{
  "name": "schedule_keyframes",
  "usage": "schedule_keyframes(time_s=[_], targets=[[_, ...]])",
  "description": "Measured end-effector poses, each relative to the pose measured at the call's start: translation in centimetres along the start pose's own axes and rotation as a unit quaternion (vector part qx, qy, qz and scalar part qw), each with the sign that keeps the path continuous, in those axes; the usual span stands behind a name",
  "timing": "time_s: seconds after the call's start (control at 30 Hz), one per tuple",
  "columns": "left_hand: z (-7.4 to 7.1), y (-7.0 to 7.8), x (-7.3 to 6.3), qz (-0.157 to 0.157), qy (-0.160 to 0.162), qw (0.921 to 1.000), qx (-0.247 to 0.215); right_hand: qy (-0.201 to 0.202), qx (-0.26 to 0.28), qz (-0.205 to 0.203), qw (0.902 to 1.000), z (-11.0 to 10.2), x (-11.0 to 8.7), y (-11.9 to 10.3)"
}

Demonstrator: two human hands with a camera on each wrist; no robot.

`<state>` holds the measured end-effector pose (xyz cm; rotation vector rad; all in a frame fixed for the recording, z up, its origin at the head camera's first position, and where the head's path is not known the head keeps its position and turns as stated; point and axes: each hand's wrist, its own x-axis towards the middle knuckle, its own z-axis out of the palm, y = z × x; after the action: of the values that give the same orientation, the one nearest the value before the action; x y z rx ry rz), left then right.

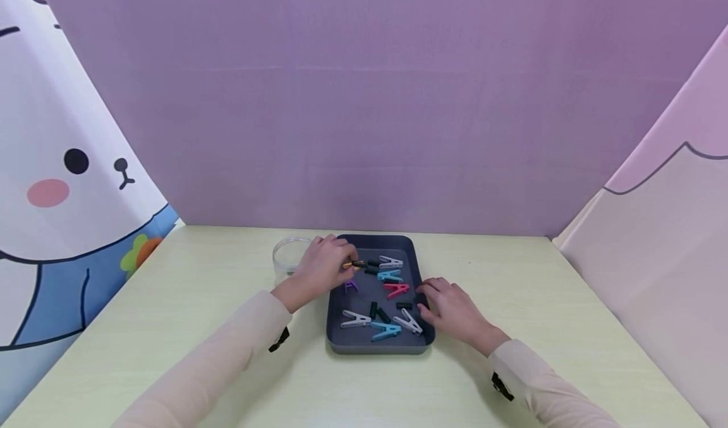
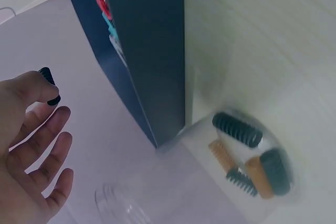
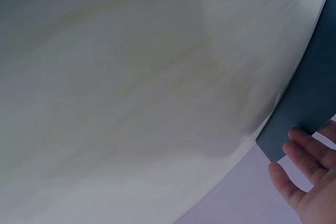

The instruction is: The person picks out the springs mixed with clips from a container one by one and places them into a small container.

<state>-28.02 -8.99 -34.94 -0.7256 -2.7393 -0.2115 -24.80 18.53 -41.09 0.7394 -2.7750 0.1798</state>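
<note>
My left hand (image 1: 328, 265) is over the left side of the dark grey tray (image 1: 378, 349), pinching a small black ribbed piece (image 2: 48, 85) between thumb and finger. A bit of orange shows beside these fingers in the head view. Spread loosely, the fingers of my right hand (image 1: 453, 311) rest at the tray's right rim and outer wall. Inside the tray lie white clips (image 1: 356, 319), blue clips (image 1: 386, 331), a red clip (image 1: 396, 289), a purple clip (image 1: 351, 286) and several dark ribbed pieces (image 1: 404, 305).
Left of the tray stands a clear round container (image 1: 282, 265), partly behind my left hand. Black ribbed pieces (image 2: 237, 128) and orange ribbed pieces (image 2: 222, 155) lie in it. A purple backdrop (image 1: 364, 131) rises behind the pale table (image 1: 500, 257), with printed panels at both sides.
</note>
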Motion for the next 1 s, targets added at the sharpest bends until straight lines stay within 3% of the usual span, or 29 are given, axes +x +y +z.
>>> schedule_keyframes(time_s=[0.2, 0.47, 1.0], targets=[[-0.9, -1.3, -0.5, -0.005, 0.007, 0.9999, -0.014, 0.001, -0.001, 0.000, 1.0000, 0.1, 0.0, 0.1], [-1.5, -3.2, -1.1, -0.001, 0.045, 0.9989, -0.014, -0.007, -0.004, 0.005, 1.0000, 0.0, 0.1, 0.0], [-2.5, -7.2, -2.3, -0.031, 0.083, 0.9960, -0.005, -0.004, -0.006, 0.002, 1.0000, 0.0, 0.1, 0.0]])
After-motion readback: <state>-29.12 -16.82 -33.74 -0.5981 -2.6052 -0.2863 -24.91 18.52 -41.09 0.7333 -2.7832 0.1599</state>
